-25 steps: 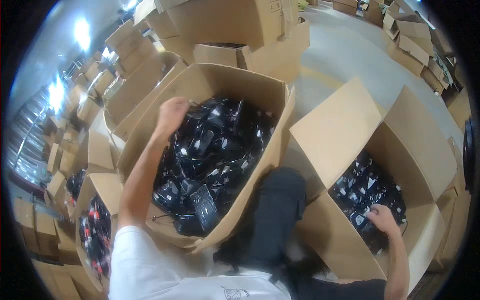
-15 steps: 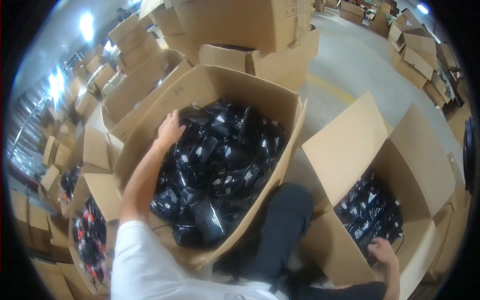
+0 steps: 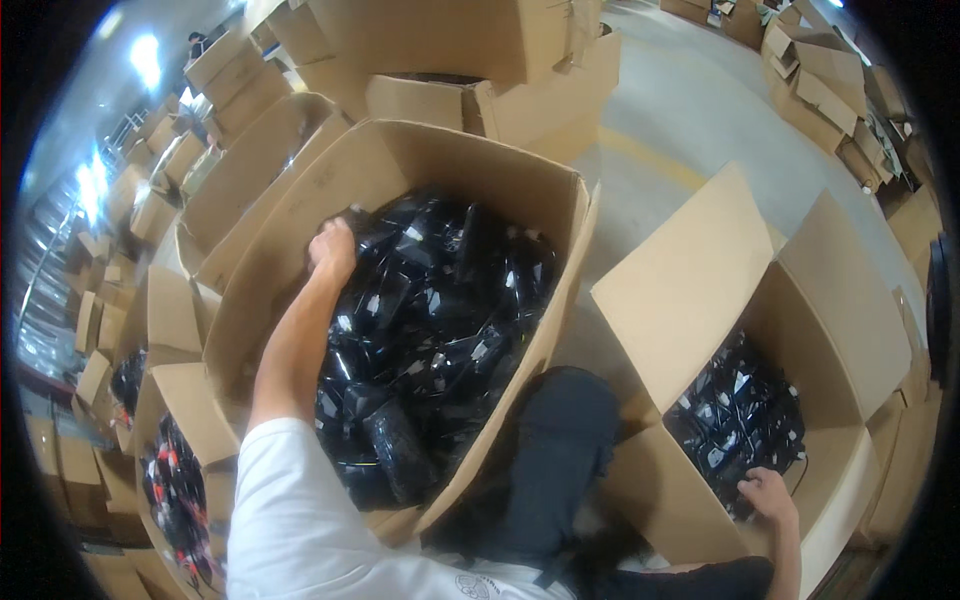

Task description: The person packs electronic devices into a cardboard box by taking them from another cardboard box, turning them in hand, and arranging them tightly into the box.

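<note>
A large open carton [image 3: 395,150] in front of me holds a heap of glossy black parts [image 3: 440,300] with thin wires and small white pieces among them; their exact kind is unclear. My left hand [image 3: 333,245] is at the heap's far left edge, its fingers curled in and closed. Dark material shows just behind the knuckles, but what the hand grips is hidden. To the right, my right hand [image 3: 768,493] reaches low into a second open carton [image 3: 840,370]. Its bent fingers touch similar smaller black parts [image 3: 740,415], and whatever lies between them cannot be made out.
My dark-clothed leg [image 3: 560,450] stands between the two cartons. Raised flaps [image 3: 690,290] surround the right carton. At left, another carton [image 3: 195,400] holds black and red parts [image 3: 175,490]. Taller cartons [image 3: 430,40] stand behind; grey floor [image 3: 690,110] with a yellow line runs beyond.
My left hand has gone from extended fingers on the heap's edge to a closed grip. The view has shifted slightly. My right hand stays at nearly the same spot in its carton.
</note>
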{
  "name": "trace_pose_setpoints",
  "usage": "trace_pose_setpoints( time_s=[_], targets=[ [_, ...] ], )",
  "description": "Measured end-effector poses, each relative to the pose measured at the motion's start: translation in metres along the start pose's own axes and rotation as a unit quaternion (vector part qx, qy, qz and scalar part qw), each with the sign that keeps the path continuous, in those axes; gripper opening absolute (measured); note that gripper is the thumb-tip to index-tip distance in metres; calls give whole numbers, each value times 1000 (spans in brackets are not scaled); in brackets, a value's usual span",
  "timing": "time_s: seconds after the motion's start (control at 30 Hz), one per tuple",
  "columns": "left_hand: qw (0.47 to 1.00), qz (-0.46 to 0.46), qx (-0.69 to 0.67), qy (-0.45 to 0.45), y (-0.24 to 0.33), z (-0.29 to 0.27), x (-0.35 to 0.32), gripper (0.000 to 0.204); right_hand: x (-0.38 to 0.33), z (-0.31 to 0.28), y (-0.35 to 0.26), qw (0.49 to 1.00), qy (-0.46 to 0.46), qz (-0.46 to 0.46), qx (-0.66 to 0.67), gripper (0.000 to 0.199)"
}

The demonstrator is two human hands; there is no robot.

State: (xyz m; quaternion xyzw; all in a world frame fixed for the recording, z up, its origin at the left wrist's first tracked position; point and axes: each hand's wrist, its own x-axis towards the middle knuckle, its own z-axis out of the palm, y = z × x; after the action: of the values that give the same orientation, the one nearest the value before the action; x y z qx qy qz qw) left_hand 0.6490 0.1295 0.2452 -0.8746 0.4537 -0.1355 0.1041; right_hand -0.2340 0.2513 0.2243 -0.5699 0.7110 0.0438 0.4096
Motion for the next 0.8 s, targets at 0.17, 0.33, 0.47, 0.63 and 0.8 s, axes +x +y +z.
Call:
trace_pose_setpoints(
  time_s=[0.17, 0.33, 0.47, 0.63, 0.8],
  targets=[
    [999, -21, -22, 35, -11, -10, -17, 21, -5, 2, 14, 999, 34, -36, 15, 48],
    [995, 37, -60, 69, -23, -42, -52, 27, -11, 2, 14, 999, 28, -38, -6, 46],
    [971, 125, -122, 164, -41, -87, -84, 30, -12, 0, 13, 996, 35, -76, -32, 45],
    [959, 134, -172, 182, -60, -149, -114, 28, -7, 0, 23, 995, 29, -94, -35, 46],
    [942, 151, -248, 169, -72, -195, -145, 30, -4, 2, 28, 992, 39, -119, -19, 39]
  ],
)
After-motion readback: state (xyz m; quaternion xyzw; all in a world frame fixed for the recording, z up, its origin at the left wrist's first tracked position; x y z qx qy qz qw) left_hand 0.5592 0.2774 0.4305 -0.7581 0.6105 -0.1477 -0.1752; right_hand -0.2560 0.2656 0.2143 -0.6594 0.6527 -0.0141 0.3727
